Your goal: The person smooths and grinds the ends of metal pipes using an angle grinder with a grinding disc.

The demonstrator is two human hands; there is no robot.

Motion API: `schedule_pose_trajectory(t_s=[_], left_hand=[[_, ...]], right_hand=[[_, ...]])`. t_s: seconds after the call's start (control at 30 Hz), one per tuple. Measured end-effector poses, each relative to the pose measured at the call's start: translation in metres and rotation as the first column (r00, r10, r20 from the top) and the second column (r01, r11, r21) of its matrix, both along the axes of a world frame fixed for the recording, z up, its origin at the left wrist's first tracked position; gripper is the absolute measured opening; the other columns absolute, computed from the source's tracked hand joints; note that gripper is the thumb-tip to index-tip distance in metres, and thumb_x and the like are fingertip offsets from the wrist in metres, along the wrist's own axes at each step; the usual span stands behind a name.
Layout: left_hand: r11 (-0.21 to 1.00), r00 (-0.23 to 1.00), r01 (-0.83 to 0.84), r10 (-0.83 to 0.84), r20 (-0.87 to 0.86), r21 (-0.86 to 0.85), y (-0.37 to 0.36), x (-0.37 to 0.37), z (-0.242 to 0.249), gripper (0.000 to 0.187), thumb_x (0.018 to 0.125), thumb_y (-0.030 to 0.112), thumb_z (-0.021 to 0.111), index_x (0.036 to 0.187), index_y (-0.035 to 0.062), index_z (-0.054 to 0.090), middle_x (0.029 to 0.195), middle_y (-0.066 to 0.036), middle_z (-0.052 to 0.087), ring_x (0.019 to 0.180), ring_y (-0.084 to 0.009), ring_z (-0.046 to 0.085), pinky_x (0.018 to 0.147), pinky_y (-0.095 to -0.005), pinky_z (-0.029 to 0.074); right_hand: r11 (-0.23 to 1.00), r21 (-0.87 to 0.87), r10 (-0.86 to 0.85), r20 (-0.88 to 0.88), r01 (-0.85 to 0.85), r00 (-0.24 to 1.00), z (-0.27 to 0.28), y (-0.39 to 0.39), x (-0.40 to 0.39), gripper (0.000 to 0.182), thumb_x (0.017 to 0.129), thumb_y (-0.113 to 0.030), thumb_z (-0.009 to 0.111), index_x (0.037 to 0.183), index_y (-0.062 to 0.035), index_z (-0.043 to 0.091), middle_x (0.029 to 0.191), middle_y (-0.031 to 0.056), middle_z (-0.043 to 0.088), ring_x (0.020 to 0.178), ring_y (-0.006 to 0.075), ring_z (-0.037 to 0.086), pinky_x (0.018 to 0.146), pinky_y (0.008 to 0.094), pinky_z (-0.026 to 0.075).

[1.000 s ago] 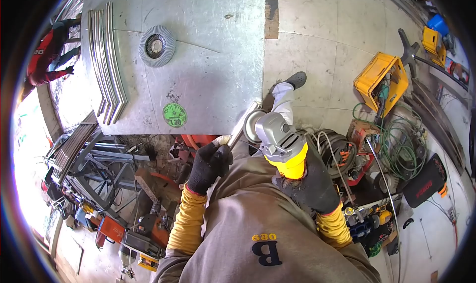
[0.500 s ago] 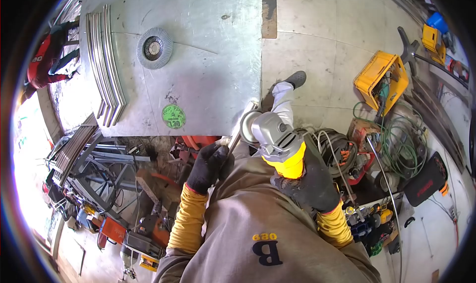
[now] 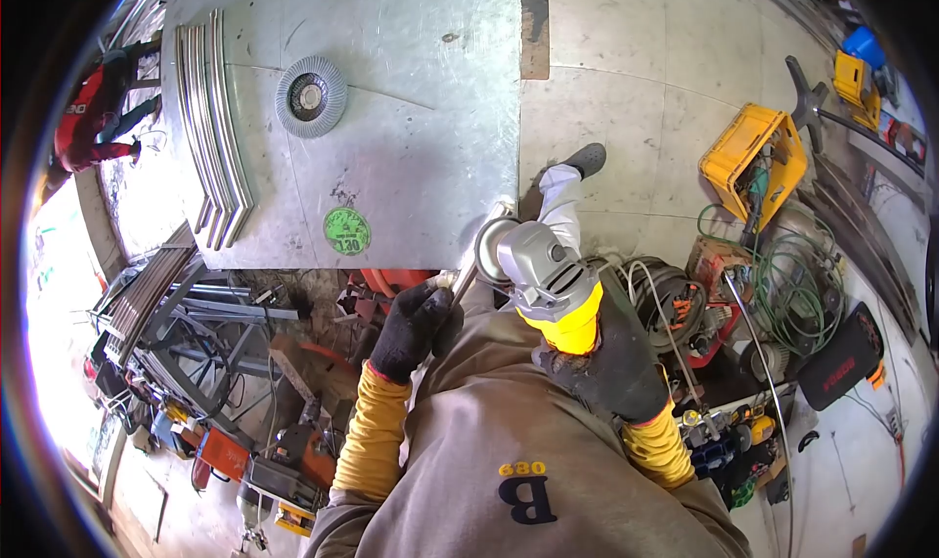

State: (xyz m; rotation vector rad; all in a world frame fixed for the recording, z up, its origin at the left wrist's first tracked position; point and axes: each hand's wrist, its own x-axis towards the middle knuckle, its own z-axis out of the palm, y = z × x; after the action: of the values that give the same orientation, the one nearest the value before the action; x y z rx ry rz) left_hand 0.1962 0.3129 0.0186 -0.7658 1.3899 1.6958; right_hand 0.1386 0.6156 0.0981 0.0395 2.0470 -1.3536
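Observation:
My left hand (image 3: 413, 329), in a dark glove, is closed round the lower end of a thin metal bar (image 3: 465, 282) near the front edge of the metal table (image 3: 421, 186). My right hand (image 3: 621, 367), also gloved, grips the yellow-covered body of an angle grinder (image 3: 546, 267). The grinder's round disc (image 3: 492, 248) lies against or very close to the bar; the exact contact cannot be made out. Several bent metal bars (image 3: 207, 128) lie side by side at the table's left. A flap-type wheel (image 3: 311, 96) rests flat near them.
A yellow crate (image 3: 751, 162) stands on the floor at the right, near coiled green hoses (image 3: 797, 284) and a black case (image 3: 839, 356). Metal frames (image 3: 196, 343) and tools crowd the lower left. Another person (image 3: 93, 118) in red is at the far left.
The view has shifted very slightly, and the far-left person's arm has moved a little. My hands, the grinder and the bar hold nearly the same places.

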Motion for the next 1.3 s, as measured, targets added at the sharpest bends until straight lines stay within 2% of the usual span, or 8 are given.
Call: schedule_pose_trajectory(t_s=[0.8, 0.83, 0.97, 1.1, 1.17, 1.2, 1.27, 1.3], left_hand=[[0.961, 0.989, 0.082, -0.111, 0.096, 0.264, -0.016, -0.003, -0.008, 0.049, 0.119, 0.050, 0.058, 0.100, 0.0062, 0.069, 0.079, -0.004, 0.068, 0.060, -0.0123, 0.061, 0.054, -0.0285, 0.048], [0.962, 0.989, 0.081, -0.111, 0.099, 0.261, -0.014, -0.005, -0.003, 0.049, 0.119, 0.050, 0.058, 0.100, 0.0062, 0.069, 0.079, -0.004, 0.068, 0.060, -0.0123, 0.061, 0.054, -0.0285, 0.048], [0.995, 1.000, 0.013, -0.013, -0.003, 0.098, -0.002, -0.002, -0.006, 0.051, 0.119, 0.044, 0.057, 0.096, 0.0014, 0.072, 0.081, -0.009, 0.073, 0.065, -0.0158, 0.067, 0.063, -0.0303, 0.054], [1.000, 0.995, 0.020, -0.022, -0.092, -0.023, 0.000, -0.004, 0.002, 0.048, 0.119, 0.042, 0.056, 0.101, 0.0001, 0.072, 0.084, -0.008, 0.073, 0.068, -0.0153, 0.068, 0.067, -0.0301, 0.055], [0.998, 0.999, 0.016, -0.017, -0.031, -0.057, 0.005, -0.008, 0.010, 0.045, 0.119, 0.040, 0.057, 0.107, -0.0001, 0.072, 0.084, -0.007, 0.072, 0.068, -0.0144, 0.067, 0.065, -0.0293, 0.055], [0.997, 0.999, -0.002, 0.000, -0.037, -0.072, 0.008, -0.008, 0.012, 0.040, 0.119, 0.038, 0.058, 0.116, -0.0002, 0.071, 0.083, -0.005, 0.071, 0.068, -0.0126, 0.066, 0.063, -0.0282, 0.054], [0.996, 0.999, -0.017, 0.014, -0.040, -0.088, 0.012, -0.005, 0.014, 0.038, 0.119, 0.036, 0.060, 0.125, -0.0004, 0.070, 0.083, -0.004, 0.069, 0.067, -0.0108, 0.065, 0.061, -0.0270, 0.053], [0.995, 1.000, -0.025, 0.023, -0.019, -0.092, 0.014, -0.003, 0.014, 0.038, 0.119, 0.035, 0.061, 0.132, -0.0001, 0.068, 0.083, -0.003, 0.069, 0.065, -0.0095, 0.064, 0.058, -0.0259, 0.052]], right_hand=[[0.985, -0.052, -0.154, 0.150, 0.164, 0.977, -0.015, 0.018, 0.022, 0.080, 0.085, -0.027, 0.098, 0.149, -0.0006, 0.059, 0.125, 0.0180, 0.077, 0.105, 0.0339, 0.077, 0.097, 0.0440, 0.061], [0.962, -0.120, -0.181, 0.393, 0.245, 0.902, -0.015, 0.025, 0.023, 0.044, 0.092, 0.001, 0.083, 0.131, -0.0053, 0.063, 0.104, 0.0040, 0.069, 0.092, 0.0147, 0.067, 0.077, 0.0314, 0.056], [0.923, -0.128, -0.298, 0.364, 0.364, 0.883, -0.015, 0.035, 0.034, 0.019, 0.113, -0.021, 0.062, 0.126, -0.0063, 0.061, 0.098, 0.0054, 0.061, 0.079, 0.0161, 0.059, 0.069, 0.0294, 0.050], [0.914, -0.055, -0.327, 0.484, 0.401, 0.812, -0.005, 0.040, 0.028, 0.061, 0.089, -0.013, 0.093, 0.140, -0.0018, 0.063, 0.116, 0.0099, 0.077, 0.100, 0.0187, 0.073, 0.091, 0.0372, 0.060], [0.953, -0.135, -0.197, 0.403, 0.271, 0.894, -0.006, 0.039, 0.028, 0.018, 0.115, -0.018, 0.057, 0.129, -0.0068, 0.061, 0.098, 0.0064, 0.062, 0.078, 0.0172, 0.059, 0.070, 0.0317, 0.052], [0.952, -0.133, -0.201, 0.403, 0.275, 0.893, -0.007, 0.035, 0.029, 0.018, 0.115, -0.018, 0.057, 0.129, -0.0068, 0.061, 0.098, 0.0064, 0.062, 0.078, 0.0172, 0.059, 0.070, 0.0317, 0.052], [0.883, -0.195, -0.309, 0.441, 0.426, 0.842, -0.010, 0.024, 0.030, 0.032, 0.106, -0.011, 0.074, 0.135, -0.0063, 0.061, 0.102, 0.0051, 0.066, 0.083, 0.0159, 0.064, 0.075, 0.0327, 0.056], [0.960, -0.133, -0.202, 0.276, 0.246, 0.940, -0.006, 0.026, 0.024, 0.077, 0.088, -0.021, 0.097, 0.151, -0.0011, 0.059, 0.121, 0.0135, 0.079, 0.104, 0.0249, 0.076, 0.094, 0.0405, 0.061]])
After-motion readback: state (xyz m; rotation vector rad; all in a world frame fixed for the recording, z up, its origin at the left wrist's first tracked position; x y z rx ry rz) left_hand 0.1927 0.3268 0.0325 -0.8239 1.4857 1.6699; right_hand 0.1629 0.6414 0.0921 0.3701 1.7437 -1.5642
